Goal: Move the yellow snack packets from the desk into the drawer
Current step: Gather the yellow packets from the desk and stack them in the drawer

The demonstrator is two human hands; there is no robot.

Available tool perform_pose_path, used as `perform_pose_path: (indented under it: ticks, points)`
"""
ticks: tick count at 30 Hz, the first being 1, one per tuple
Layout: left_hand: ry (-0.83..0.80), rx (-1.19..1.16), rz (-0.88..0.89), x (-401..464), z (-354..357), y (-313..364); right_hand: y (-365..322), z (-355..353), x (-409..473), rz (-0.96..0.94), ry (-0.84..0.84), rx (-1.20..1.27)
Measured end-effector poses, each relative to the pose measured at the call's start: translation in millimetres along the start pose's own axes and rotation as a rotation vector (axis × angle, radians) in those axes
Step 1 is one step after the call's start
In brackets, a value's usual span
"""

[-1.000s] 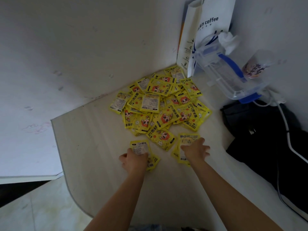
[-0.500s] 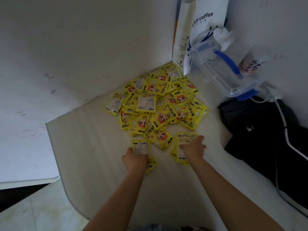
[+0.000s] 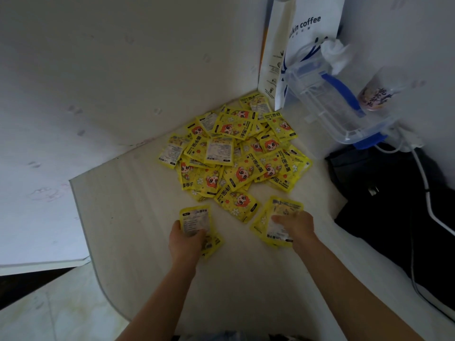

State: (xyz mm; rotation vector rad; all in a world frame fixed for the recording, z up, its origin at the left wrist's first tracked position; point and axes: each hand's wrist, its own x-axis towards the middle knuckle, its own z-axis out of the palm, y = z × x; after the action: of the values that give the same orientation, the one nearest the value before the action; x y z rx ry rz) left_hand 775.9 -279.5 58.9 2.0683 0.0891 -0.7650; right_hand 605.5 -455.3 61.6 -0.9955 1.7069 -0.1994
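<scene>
Desk [image 3: 138,217] of pale wood grain fills the middle of the frame, pushed into a corner between white walls; tiled floor shows at lower left. Heap of yellow snack packets [image 3: 236,153] lies in the centre, toward the corner. Below it, the left hand [image 3: 186,239] grips a few packets [image 3: 197,221], fingers curled over their lower edge, white label side up. The right hand [image 3: 296,227] lies on another small stack [image 3: 273,225] at centre right; whether the fingers grip it I cannot tell. At upper right stands a white paper bag [image 3: 305,45] that reads "coffee", beside a clear plastic box [image 3: 332,107] with blue clips. Some packets read "HAND WARMER"
</scene>
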Motion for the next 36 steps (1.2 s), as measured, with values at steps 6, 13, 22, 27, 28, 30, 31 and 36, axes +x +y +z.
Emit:
perform_pose_path:
  ticks: [6,13,22,27,28,30,31,36]
  points:
    - [-0.015,-0.118,0.095,11,-8,30,-9,-8,0,-0.033,-0.165,0.170]
    - [-0.118,-0.120,0.253,43,0,78,-53,4,-3,-0.049,-0.276,0.323]
    - [-0.249,0.048,0.285,89,36,143,-99,40,8,0.142,-0.318,0.491]
    - [-0.218,0.093,0.222,111,54,164,-99,54,19,0.243,-0.302,0.449]
    - [-0.208,0.107,0.214,116,57,166,-97,56,22,0.251,-0.282,0.441]
    - [-0.196,0.158,0.200,122,62,168,-94,59,25,0.249,-0.255,0.446]
    - [-0.192,0.183,0.194,124,65,168,-93,60,25,0.246,-0.246,0.442]
    - [-0.162,0.292,0.196,130,74,168,-89,64,27,0.234,-0.217,0.410]
